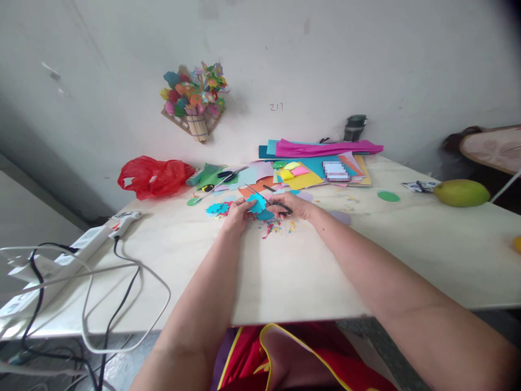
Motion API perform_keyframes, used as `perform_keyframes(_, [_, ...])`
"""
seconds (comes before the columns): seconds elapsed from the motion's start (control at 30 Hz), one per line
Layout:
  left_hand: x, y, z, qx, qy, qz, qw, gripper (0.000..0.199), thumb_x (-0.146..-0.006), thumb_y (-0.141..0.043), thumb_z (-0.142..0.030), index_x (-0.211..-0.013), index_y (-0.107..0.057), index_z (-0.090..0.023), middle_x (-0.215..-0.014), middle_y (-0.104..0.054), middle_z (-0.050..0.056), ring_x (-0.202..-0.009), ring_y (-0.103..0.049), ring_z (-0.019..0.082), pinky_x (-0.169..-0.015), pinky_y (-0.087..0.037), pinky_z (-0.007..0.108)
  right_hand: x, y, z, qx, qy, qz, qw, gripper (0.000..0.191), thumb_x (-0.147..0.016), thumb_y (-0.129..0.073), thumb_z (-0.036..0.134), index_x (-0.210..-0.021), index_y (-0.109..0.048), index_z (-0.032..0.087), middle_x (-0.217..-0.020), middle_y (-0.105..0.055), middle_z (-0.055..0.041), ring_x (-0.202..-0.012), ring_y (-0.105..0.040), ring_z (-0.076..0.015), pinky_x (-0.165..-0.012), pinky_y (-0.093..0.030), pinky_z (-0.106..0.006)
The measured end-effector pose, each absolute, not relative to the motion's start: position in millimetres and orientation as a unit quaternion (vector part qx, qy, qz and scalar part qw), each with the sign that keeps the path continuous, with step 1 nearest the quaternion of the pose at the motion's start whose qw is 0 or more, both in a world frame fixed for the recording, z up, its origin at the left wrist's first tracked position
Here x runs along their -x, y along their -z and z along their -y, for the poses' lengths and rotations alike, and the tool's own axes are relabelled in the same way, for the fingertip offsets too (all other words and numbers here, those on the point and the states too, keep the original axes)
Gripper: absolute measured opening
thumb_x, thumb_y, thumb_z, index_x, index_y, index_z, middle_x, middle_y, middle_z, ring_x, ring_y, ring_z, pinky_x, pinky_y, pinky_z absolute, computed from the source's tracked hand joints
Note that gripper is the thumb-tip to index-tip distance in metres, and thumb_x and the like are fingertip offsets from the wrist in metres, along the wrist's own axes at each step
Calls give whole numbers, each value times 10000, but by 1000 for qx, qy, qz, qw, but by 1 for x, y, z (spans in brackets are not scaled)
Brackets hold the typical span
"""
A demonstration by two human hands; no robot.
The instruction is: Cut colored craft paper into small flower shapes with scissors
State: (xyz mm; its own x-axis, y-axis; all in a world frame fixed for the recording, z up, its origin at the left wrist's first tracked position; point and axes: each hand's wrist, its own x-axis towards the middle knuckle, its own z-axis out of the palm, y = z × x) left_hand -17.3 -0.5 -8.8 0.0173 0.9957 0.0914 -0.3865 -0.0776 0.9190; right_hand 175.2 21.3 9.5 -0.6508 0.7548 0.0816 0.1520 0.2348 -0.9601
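My left hand (239, 213) pinches a blue paper flower (256, 203) with a scalloped edge above the middle of the table. In my right hand (293, 205) is a pair of scissors (285, 207) with dark handles. Its blades point up and left, beside the flower's edge; whether they touch the paper I cannot tell. More cut blue flowers (217, 209) lie to the left of my left hand. Below the hands, small colored paper scraps (277, 228) are scattered on the table.
Colored sheets (313, 178) and a rolled magenta sheet (325, 147) lie at the back. A red plastic bag (152, 176) and second scissors (228, 175) are back left. Cables cross a power strip (87, 244) on the left. A green-yellow fruit (462, 193) lies right.
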Motion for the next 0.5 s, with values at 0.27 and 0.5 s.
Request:
perform_keyframes(0.27, [16,5,4,-440,-580,-360,584,323,-483,-827,-280,-583,-544,-159,-563,-600,-9,-515,-563,124,-549,-477,268,-174,-12,-18,322,-534,726,290,203,-735,-702,305,-811,-605,143,-499,-571,46,-382,-478,-59,-369,-345,-163])
perform_keyframes(0.5, [19,11,1,-459,-567,-360,582,256,-546,-817,-259,-618,-596,-152,-605,-622,8,-548,-577,129,-609,-489,289,-174,-14,-15,313,-537,725,296,217,-715,-710,308,-779,-594,136,-497,-561,38,-389,-477,-68,-376,-347,-176])
